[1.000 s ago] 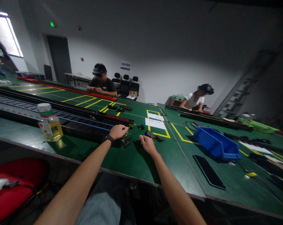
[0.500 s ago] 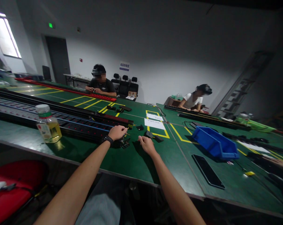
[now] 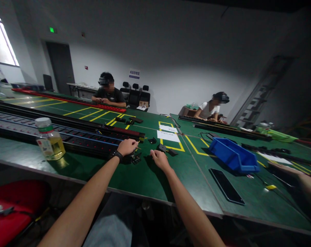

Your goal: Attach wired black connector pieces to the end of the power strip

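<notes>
My left hand [image 3: 127, 146], with a black band on the wrist, is closed at the right end of a long black rail assembly [image 3: 93, 142]; what its fingers pinch is too small to name. Just below it lie small black parts [image 3: 136, 158] on the green table. To the right, my right hand [image 3: 159, 158] is closed above the table, thumb against the fingers; anything between them is hidden. A black block [image 3: 162, 148] sits just beyond it, beside a flat dark piece [image 3: 173, 152]. Another small black part [image 3: 152, 140] lies between the hands, farther off.
A bottle of yellow liquid [image 3: 50, 144] stands at the left. White papers [image 3: 168, 135], a blue bin [image 3: 234, 156] and a phone [image 3: 227, 186] are to the right. Another person's arm [image 3: 297, 176] reaches in at the far right; two people sit across the table.
The view has shifted slightly. Both my hands keep nearly the same places and closed poses. At the far right, the other person's hand and forearm have come farther into view.
</notes>
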A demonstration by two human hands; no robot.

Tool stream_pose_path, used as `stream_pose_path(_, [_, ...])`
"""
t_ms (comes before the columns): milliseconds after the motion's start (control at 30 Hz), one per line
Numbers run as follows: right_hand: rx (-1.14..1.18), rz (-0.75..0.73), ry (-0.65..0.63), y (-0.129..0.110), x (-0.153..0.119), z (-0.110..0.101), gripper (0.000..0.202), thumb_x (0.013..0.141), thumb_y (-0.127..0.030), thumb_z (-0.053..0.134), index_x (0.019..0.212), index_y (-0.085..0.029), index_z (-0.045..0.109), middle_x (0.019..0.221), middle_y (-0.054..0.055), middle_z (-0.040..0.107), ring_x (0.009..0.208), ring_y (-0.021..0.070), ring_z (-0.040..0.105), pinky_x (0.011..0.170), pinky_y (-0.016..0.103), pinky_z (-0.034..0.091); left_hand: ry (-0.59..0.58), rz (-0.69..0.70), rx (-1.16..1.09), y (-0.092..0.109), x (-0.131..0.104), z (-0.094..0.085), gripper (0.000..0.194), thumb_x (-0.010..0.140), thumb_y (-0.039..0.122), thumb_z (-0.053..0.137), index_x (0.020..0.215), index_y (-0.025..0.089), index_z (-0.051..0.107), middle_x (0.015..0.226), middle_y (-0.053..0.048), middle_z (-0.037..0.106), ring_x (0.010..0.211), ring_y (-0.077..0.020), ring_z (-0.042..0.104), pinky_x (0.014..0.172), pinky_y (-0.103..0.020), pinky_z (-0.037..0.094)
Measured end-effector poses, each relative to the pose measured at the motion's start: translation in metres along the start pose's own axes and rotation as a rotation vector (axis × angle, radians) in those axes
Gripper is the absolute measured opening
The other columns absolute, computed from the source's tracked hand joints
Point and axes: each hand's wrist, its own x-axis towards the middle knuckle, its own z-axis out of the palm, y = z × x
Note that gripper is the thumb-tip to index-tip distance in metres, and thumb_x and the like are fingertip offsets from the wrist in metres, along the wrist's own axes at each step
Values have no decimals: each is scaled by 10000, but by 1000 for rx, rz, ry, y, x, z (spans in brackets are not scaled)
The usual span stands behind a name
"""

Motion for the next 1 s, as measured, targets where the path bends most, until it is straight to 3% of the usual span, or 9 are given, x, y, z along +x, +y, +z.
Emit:
stream_pose_path(267, [21, -12, 6, 0, -1, 1, 477, 1048, -455, 392, 829, -201, 731, 751, 52, 722, 705, 183, 656, 636, 245, 369, -3, -2, 11, 2, -1, -1, 464, 985, 491, 421, 831, 239, 779, 911, -78, 800, 874, -246, 718, 675, -267, 409])
stream_pose_path(367, [89, 37, 58, 4, 3, 4, 377, 1004, -456, 457, 924, -207, 728, 760, 38, 714, 736, 187, 659, 666, 248, 413, -4, -4, 14, 2, -1, -2, 463, 985, 492, 422, 845, 238, 783, 913, -80, 801, 871, -244, 719, 682, -265, 416])
stream_pose_path(433, [244, 133, 121, 8, 6, 5, 343, 951, -444, 519, 1109, -199, 699, 819, 30, 719, 716, 177, 655, 654, 251, 451, -6, -4, 16, 2, -1, -2, 463, 984, 492, 422, 844, 237, 783, 912, -80, 801, 867, -244, 719, 683, -266, 416])
stream_pose_path(500, [499, 275, 185, 12, 10, 6, 456, 894, -417, 570, 1286, -185, 606, 879, 25, 709, 612, 151, 625, 576, 253, 471, -6, -2, 18, 2, -1, -1, 463, 984, 495, 420, 841, 241, 781, 910, -77, 800, 869, -246, 718, 682, -268, 414])
stream_pose_path(567, [801, 408, 228, 15, 14, 4, 536, 843, -357, 616, 1342, -184, 526, 884, 18, 678, 534, 131, 604, 476, 237, 451, -6, 2, 19, 1, -1, -1, 460, 984, 495, 419, 847, 246, 782, 908, -75, 799, 872, -248, 717, 683, -269, 413])
stream_pose_path(667, [1187, 506, 227, 17, 18, 1, 529, 770, -236, 665, 1270, -224, 491, 863, 3, 620, 631, 159, 692, 419, 188, 437, -5, 4, 23, 1, -1, -1, 458, 985, 493, 419, 865, 248, 786, 915, -79, 798, 880, -251, 718, 686, -270, 415])
stream_pose_path(733, [1314, 538, 203, 17, 19, 1, 531, 740, -189, 679, 1224, -255, 471, 876, -3, 595, 713, 181, 729, 434, 180, 475, -4, 4, 25, 2, -1, -2, 459, 985, 492, 417, 867, 246, 787, 920, -81, 798, 884, -251, 718, 686, -270, 415])
stream_pose_path(833, [1352, 574, 219, 16, 20, 3, 514, 730, -167, 682, 1179, -282, 460, 911, -6, 591, 770, 193, 745, 520, 221, 565, -3, 1, 26, 2, -2, -2, 462, 985, 493, 416, 858, 244, 784, 926, -84, 799, 888, -252, 719, 682, -269, 411])
stream_pose_path(1000, [1381, 582, 299, 16, 21, 7, 290, 758, -180, 680, 958, -258, 485, 905, -3, 607, 827, 180, 737, 657, 268, 618, -2, -1, 26, 4, -2, -2, 468, 987, 493, 410, 837, 242, 776, 908, -85, 796, 874, -253, 719, 678, -272, 408])
